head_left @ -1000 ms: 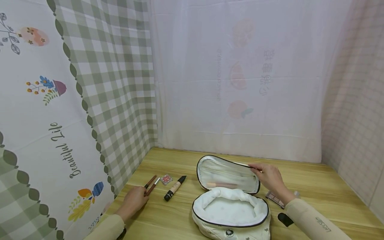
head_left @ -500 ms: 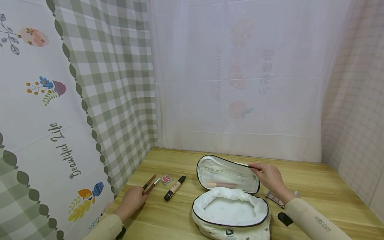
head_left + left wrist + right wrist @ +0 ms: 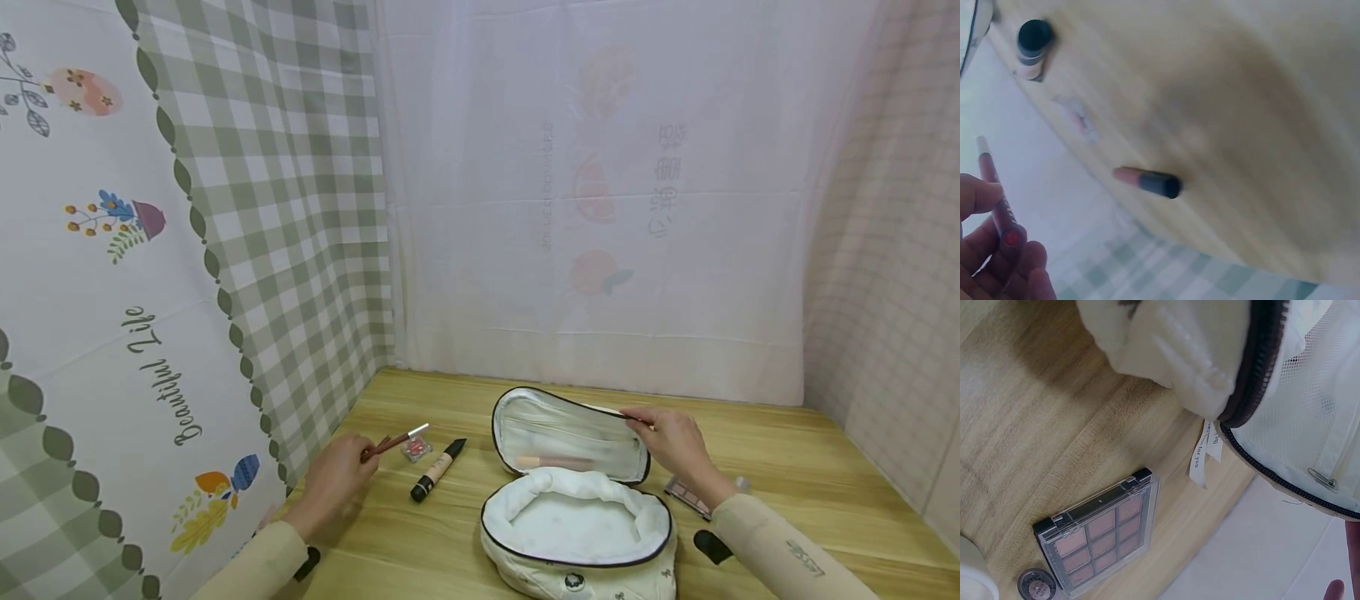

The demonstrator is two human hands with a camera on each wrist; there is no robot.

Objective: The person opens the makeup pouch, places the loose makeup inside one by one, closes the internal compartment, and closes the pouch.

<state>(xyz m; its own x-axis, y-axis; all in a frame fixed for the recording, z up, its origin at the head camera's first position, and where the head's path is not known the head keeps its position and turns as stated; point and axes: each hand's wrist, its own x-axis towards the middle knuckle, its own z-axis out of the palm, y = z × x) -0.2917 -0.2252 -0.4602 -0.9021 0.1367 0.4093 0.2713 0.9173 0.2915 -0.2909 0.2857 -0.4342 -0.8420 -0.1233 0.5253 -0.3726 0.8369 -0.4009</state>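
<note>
In the head view my left hand (image 3: 337, 471) pinches a slim reddish-brown tube with a silver end (image 3: 401, 439), raised off the table. The left wrist view shows thumb and fingers round this tube (image 3: 1002, 209), its red round base facing the camera. A brown-and-black tube (image 3: 1147, 181) lies on the table below. My right hand (image 3: 675, 442) grips the rim of the raised lid (image 3: 525, 429) of a cream cosmetic bag (image 3: 528, 575). The bag stands unzipped, its padded white inside showing. A tan stick (image 3: 555, 462) shows behind the lid's mesh pocket.
A thick tan-and-black tube (image 3: 437, 473) and a small clear case with red inside (image 3: 416, 448) lie left of the bag. On the right are an eyeshadow palette (image 3: 1104, 534) and a small round pot (image 3: 1038, 586). Checked cloth (image 3: 300, 208) hangs at the left.
My left hand has lifted the slim reddish-brown tube off the table and moved slightly up, tilting the tube's silver end to the right. The right hand still holds the lid up.
</note>
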